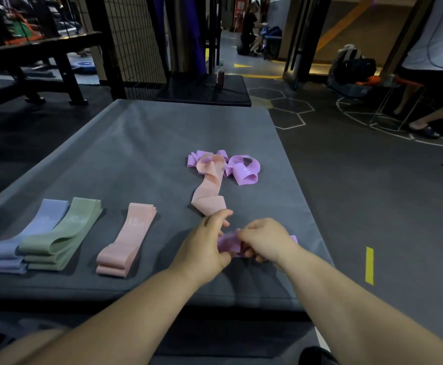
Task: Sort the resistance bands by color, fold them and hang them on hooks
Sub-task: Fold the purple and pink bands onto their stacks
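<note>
The purple band (pixel 228 243) sits at the near right part of the grey mat (pixel 162 133), bunched between both hands. The left hand (pixel 204 243) grips its left end, and its fingers (pixel 221 216) curl over the top. The right hand (pixel 265 241) pinches the other end, with a scrap of purple showing past it at 3 o'clock.

At 12 o'clock, just beyond the left hand, lies a loose pink band (pixel 209 188), twisted. Its far end rests on a heap of purple bands (pixel 244 169). At 9 o'clock, a folded pink band (pixel 128 238) lies flat. Further the same way are a folded green band (pixel 62 235) and a folded blue band (pixel 30 233), side by side and overlapping. Nothing lies between the hands and these piles.

The mat is creased cloth over a raised pad. Beyond its far edge, a bottle (pixel 220 75) stands on a black box (pixel 204 90), with a wire mesh panel (pixel 133 35) at 11 o'clock. The dark floor bears white hexagon lines (pixel 291 105) and a yellow mark (pixel 369 265). A seated person (pixel 436 48) is at 2 o'clock.
</note>
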